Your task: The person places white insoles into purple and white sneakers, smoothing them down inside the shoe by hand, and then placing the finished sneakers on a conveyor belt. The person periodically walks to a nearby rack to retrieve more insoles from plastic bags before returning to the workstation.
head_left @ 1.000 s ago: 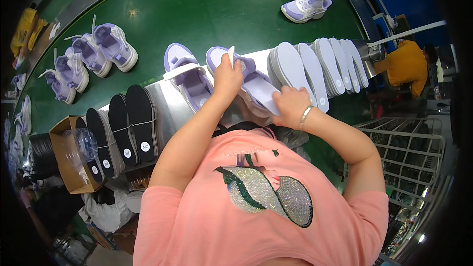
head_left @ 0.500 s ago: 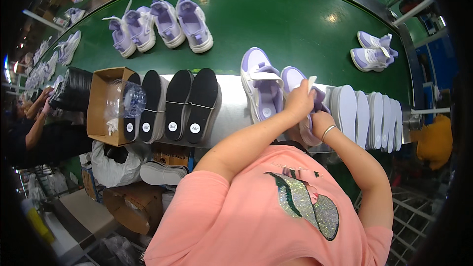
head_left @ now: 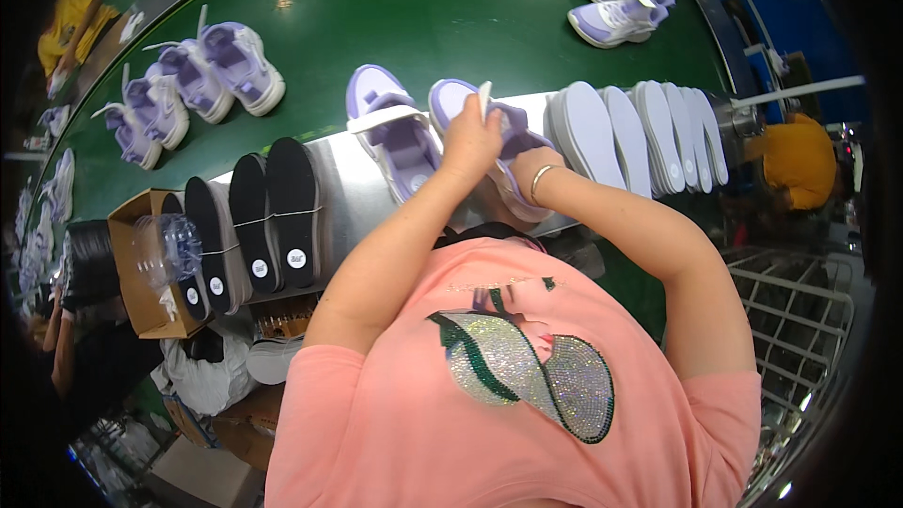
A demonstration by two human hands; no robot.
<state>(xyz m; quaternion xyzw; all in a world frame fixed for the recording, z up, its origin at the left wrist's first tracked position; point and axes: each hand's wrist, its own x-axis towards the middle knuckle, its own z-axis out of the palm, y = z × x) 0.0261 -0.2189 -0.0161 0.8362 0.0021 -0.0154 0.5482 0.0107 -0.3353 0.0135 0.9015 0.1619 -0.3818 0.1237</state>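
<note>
Your left hand [head_left: 470,136] fingers pinched on the tongue of the lilac shoe [head_left: 503,146] on the steel shelf [head_left: 339,193], your right hand [head_left: 522,169] tucked against it, grip hidden, second shoe [head_left: 390,127] just left, white insoles [head_left: 640,132] right, black insoles [head_left: 249,216] further left

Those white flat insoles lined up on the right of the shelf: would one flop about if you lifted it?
Probably yes. The white flat insoles look thin and sheet-like, so one would likely bend and feel light. They lean overlapped on the metal shelf, so pushing one may well slide its neighbours.

Sneaker [head_left: 395,132] left, white insoles [head_left: 630,132] right flank hands; belt [head_left: 414,19] beyond open.
</note>
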